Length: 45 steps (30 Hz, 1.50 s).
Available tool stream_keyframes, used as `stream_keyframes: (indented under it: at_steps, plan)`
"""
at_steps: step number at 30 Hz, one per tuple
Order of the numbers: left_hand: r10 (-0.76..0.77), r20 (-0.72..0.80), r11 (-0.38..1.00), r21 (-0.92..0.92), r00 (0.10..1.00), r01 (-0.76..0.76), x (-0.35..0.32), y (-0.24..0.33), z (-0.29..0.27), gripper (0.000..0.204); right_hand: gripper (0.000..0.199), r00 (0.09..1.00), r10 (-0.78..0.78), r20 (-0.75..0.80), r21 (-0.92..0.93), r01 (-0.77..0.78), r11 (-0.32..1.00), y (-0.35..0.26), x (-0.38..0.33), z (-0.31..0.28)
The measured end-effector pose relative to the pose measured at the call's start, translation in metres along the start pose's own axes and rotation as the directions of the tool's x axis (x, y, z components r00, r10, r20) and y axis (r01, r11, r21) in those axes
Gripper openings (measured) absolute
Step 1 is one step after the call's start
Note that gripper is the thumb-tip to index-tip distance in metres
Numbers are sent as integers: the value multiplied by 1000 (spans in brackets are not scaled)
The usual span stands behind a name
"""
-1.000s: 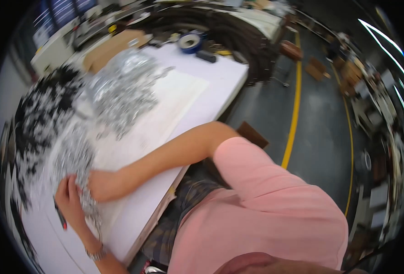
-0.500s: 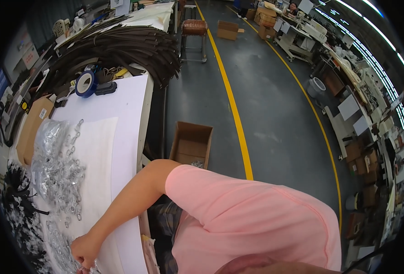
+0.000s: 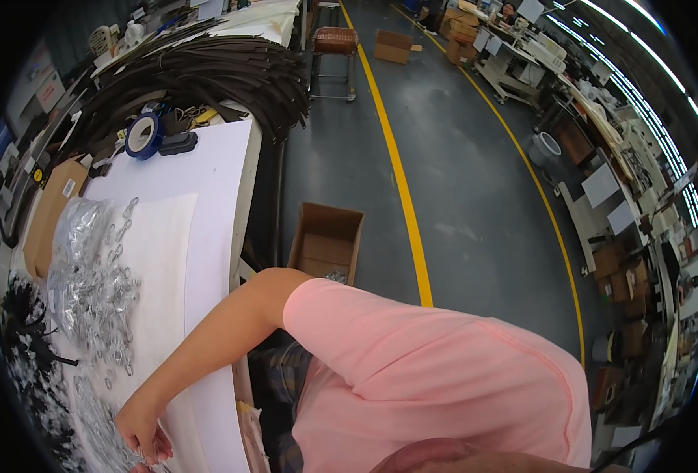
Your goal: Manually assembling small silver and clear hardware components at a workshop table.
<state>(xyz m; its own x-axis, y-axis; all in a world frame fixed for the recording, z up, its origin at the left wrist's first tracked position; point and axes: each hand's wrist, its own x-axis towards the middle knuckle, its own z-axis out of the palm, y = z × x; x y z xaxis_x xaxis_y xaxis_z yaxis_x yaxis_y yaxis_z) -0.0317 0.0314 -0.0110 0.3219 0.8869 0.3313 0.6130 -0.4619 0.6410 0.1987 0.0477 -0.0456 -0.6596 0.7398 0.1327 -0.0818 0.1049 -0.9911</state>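
My right hand [image 3: 141,431] is low over the left table, its fingers curled and pinched together. What it pinches, if anything, is too small to make out. At the picture's lower edge, a sliver of my left hand [image 3: 139,468] shows just below the right fingers; the rest of it is out of the picture. Beside the hands lies a clear plastic bag [image 3: 96,410] with shiny metal pieces. Farther up the table, a loose pile of small silver metal clasps [image 3: 116,299] spreads out by another clear bag [image 3: 81,225].
A tangle of black and white pieces [image 3: 29,347] covers the table's left side. Beyond are a cardboard box [image 3: 53,209], a blue tape roll [image 3: 144,135] and stacked dark strips [image 3: 238,79]. An open carton [image 3: 329,240] stands on the floor beside the table.
My right hand has lifted slightly and shifted a little left, with more of its curled fingers now showing. The whole view has shifted slightly; the clasps look unmoved on the table.
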Motion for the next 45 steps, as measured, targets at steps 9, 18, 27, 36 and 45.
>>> stream_keyframes:
  at_steps: [9, 18, 27, 36, 45]
  plan:
    - [-154, 145, 964, -197, 977, 181, 5, -58, -26, 29, 24, 979, 58, 196, 255, -108, 961, 4, 15, 5]
    - [-151, 155, 873, -443, 976, 205, 3, 43, 6, 20, 27, 977, 208, 48, 22, -209, 978, -33, -29, -25]
    - [-101, 105, 958, -259, 989, 126, -8, 27, 8, 27, 23, 955, 286, 77, 34, -289, 957, -28, -22, 1]
    - [-151, 31, 935, -320, 988, 153, -8, 33, 6, 24, 26, 970, 239, 45, 30, -240, 970, -29, -21, 0]
    - [-151, 57, 920, -357, 987, 162, -5, 31, 6, 17, 22, 961, 276, 6, -31, -276, 961, -32, -24, 6]
